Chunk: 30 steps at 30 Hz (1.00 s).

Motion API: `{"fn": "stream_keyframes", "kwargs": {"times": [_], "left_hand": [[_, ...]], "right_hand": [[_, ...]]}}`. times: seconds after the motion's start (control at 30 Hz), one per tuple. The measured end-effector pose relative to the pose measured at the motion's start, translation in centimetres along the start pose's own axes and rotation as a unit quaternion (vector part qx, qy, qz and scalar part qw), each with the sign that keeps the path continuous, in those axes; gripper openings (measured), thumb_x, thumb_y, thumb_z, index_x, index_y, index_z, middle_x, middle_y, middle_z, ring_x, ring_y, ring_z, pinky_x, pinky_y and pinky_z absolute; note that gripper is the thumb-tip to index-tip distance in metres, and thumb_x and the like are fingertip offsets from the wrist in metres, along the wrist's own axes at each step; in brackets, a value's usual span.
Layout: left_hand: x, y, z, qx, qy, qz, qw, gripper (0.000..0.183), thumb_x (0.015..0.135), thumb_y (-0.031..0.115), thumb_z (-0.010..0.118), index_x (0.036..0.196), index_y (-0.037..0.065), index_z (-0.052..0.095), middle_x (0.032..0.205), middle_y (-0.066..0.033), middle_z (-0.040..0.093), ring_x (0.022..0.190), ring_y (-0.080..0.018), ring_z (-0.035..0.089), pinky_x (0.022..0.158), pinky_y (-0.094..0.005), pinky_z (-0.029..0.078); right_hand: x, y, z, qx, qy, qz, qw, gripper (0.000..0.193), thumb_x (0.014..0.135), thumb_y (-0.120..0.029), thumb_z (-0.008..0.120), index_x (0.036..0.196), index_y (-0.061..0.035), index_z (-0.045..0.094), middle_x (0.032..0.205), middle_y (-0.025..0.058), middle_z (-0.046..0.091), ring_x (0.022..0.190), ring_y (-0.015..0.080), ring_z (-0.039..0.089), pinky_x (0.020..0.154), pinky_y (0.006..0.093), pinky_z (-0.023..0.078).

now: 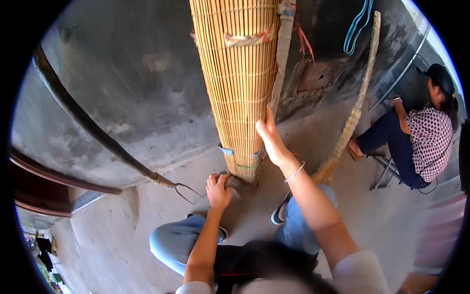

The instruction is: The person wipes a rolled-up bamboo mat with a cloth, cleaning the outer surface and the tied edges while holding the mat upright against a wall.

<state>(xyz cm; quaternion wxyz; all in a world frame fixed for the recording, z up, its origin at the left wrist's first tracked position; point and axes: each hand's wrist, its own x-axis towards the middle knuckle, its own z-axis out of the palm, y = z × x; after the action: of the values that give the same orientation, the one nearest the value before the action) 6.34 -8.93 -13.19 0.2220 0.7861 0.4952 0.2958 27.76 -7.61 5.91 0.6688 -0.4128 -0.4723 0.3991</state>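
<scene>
A tall rolled bamboo mat [240,88] stands upright in front of me, tied with cloth strips and edged with pale cloth on its right side. My right hand [273,139] lies against the mat's lower right side, palm to the slats, fingers stretched upward. At the foot of the roll, my left hand [219,191] has its fingers curled over the end of a dark brown lump [241,186]. This lump sits at the mat's bottom end; its kind is unclear, and part of it is hidden behind the mat and my fingers.
On the left a two-pronged fork [112,142] leans with its prongs down. A straw broom [345,132] with a wooden handle leans on the right. Blue cord [356,29] hangs on the grey wall. Another person [426,132] sits on a stool at far right.
</scene>
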Motion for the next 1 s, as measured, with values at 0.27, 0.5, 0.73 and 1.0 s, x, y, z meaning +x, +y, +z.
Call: {"fn": "stream_keyframes", "kwargs": {"times": [0.27,0.5,0.73,1.0], "left_hand": [[8.5,6.3,-11.1,-0.086,0.063,0.066,0.992,0.044,0.067,-0.002,0.057,0.11,0.007,0.062,0.107,-0.0169,0.051,0.102,-0.0364,0.048,0.093,-0.0435,0.04],[11.3,7.8,-16.2,-0.189,0.046,0.058,0.979,0.043,0.073,-0.003,0.053,0.115,0.002,0.057,0.109,-0.0159,0.051,0.104,-0.0321,0.048,0.095,-0.0375,0.039],[10.6,7.8,-13.7,-0.428,0.013,-0.123,0.895,0.044,0.081,0.0,0.052,0.125,0.002,0.054,0.117,-0.0103,0.052,0.109,-0.0222,0.051,0.098,-0.0321,0.038],[8.9,7.9,-13.4,-0.404,0.054,0.055,0.912,0.042,0.088,0.0,0.043,0.131,0.001,0.046,0.119,-0.0045,0.054,0.112,-0.014,0.05,0.098,-0.0292,0.039]], "right_hand": [[0.5,-0.5,0.1,-0.147,0.048,-0.06,0.986,0.101,0.079,-0.036,0.078,0.148,0.0045,0.015,0.147,0.0239,0.029,0.137,0.0307,0.032,0.113,0.0417,0.027],[1.3,-3.0,-1.1,-0.08,0.021,-0.024,0.996,0.077,0.079,-0.022,0.079,0.14,0.0024,0.039,0.126,0.0147,0.057,0.114,0.0217,0.056,0.098,0.0348,0.044],[0.1,-3.9,-2.0,0.002,-0.051,0.094,0.994,0.069,0.079,-0.014,0.078,0.137,0.0001,0.043,0.126,0.0083,0.058,0.115,0.0169,0.053,0.099,0.0323,0.042],[0.5,-2.6,-1.4,0.063,-0.17,0.154,0.971,0.078,0.077,-0.016,0.08,0.141,-0.001,0.039,0.133,0.0061,0.053,0.124,0.0168,0.047,0.105,0.0333,0.036]]}}
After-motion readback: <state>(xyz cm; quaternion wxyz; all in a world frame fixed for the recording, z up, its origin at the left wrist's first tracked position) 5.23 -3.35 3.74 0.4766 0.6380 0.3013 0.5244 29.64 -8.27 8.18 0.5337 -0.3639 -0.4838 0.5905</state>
